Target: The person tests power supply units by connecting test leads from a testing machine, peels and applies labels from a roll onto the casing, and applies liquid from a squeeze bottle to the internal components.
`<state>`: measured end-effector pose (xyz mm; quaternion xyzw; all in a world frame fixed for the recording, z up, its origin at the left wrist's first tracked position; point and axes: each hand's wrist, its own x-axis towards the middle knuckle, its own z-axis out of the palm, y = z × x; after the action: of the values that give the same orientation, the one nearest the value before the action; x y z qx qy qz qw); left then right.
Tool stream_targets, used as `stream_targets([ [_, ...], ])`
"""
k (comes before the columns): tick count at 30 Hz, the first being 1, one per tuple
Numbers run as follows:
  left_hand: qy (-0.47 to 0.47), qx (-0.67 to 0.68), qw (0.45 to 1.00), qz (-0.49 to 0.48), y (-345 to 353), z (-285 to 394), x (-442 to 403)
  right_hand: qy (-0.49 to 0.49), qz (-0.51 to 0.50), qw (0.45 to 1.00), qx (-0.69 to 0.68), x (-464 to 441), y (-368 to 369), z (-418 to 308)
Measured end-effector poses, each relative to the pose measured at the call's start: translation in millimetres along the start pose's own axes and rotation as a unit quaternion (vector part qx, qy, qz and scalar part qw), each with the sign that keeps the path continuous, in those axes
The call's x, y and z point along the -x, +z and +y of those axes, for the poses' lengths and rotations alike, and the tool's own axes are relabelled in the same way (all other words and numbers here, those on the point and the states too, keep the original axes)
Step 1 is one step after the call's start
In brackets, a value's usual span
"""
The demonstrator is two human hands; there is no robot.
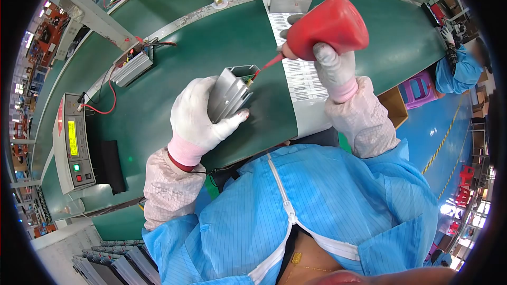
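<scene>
My left hand [194, 113], in a white glove, is closed around a silver metal housing [226, 97] and holds it tilted above the green bench. Green circuit board shows at the housing's open upper end. My right hand [334, 68], also gloved, grips a red squeeze bottle [330, 27]. The bottle's thin red nozzle [272, 63] slants down to the left, its tip at the housing's open end. Whether the tip touches the board, I cannot tell. Part of the right hand's fingers is hidden behind the bottle.
A tester with a lit yellow display [73, 137] stands at the left, its red lead running to a metal fixture [133, 68]. Printed label sheets [303, 82] lie under my right arm, near a grey metal block [289, 2]. A co-worker in blue [459, 71] sits at far right.
</scene>
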<state>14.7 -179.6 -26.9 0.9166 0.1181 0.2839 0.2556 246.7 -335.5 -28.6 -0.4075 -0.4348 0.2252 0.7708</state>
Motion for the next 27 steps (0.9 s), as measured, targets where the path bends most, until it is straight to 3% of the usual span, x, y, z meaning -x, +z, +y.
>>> stream_targets([
  [3, 0.021, -0.007, 1.0, 0.021, 1.6, -3.3, 0.4, 0.04, 0.059, 0.997, 0.025, 1.2, -19.8, -9.9],
  [5, -0.101, 0.172, 0.979, 0.038, 2.3, -3.9, 1.0, 0.057, 0.083, 0.994, 0.033, 0.8, -40.4, -23.5],
  [7, -0.221, 0.342, 0.912, 0.054, 3.0, -4.0, 4.4, 0.164, 0.129, 0.976, 0.056, -6.9, -75.0, -42.2],
  [8, -0.222, 0.339, 0.912, 0.056, 4.1, -5.1, 4.9, 0.208, 0.126, 0.964, 0.104, -8.4, -92.7, -52.0],
  [10, -0.275, 0.516, 0.805, 0.095, 9.8, -9.3, 0.5, 0.251, 0.117, 0.949, 0.15, -12.1, -127.6, -72.3],
  [12, -0.311, 0.672, 0.66, 0.131, 15.1, -12.6, -1.0, 0.404, -0.003, 0.863, 0.304, -15.9, -158.7, -90.2],
  [14, -0.319, 0.675, 0.651, 0.135, 18.8, -13.9, 2.7, 0.481, -0.026, 0.775, 0.41, -12.4, -183.1, -91.2],
  [15, -0.329, 0.678, 0.643, 0.135, 20.7, -14.6, 4.2, 0.479, -0.027, 0.776, 0.41, -6.2, -194.6, -88.7],
  [17, -0.346, 0.686, 0.625, 0.139, 24.6, -16.1, 6.1, 0.552, -0.071, 0.689, 0.464, 2.5, -209.9, -82.9],
  [18, -0.345, 0.686, 0.625, 0.141, 26.6, -17.1, 7.0, 0.551, -0.073, 0.689, 0.464, 2.1, -206.4, -82.4],
  [20, -0.349, 0.686, 0.622, 0.143, 31.2, -19.2, 8.2, 0.321, -0.103, 0.61, 0.717, 2.2, -188.9, -77.4],
  [22, -0.353, 0.687, 0.62, 0.141, 36.2, -19.0, 8.3, 0.054, -0.115, 0.457, 0.88, 3.7, -157.7, -71.8],
  [23, -0.352, 0.687, 0.62, 0.138, 38.7, -17.6, 7.4, 0.059, -0.081, 0.515, 0.852, -6.6, -113.2, -71.6],
  [24, -0.349, 0.687, 0.623, 0.135, 41.1, -15.6, 6.4, -0.041, -0.084, 0.599, 0.796, -7.4, -77.3, -67.5],
  [26, -0.341, 0.686, 0.63, 0.129, 45.5, -10.9, 5.2, -0.221, -0.121, 0.68, 0.689, -14.4, -28.7, -43.5],
  [27, -0.336, 0.685, 0.634, 0.126, 47.0, -9.0, 4.3, -0.232, -0.13, 0.719, 0.642, -14.8, 6.6, -39.9],
])
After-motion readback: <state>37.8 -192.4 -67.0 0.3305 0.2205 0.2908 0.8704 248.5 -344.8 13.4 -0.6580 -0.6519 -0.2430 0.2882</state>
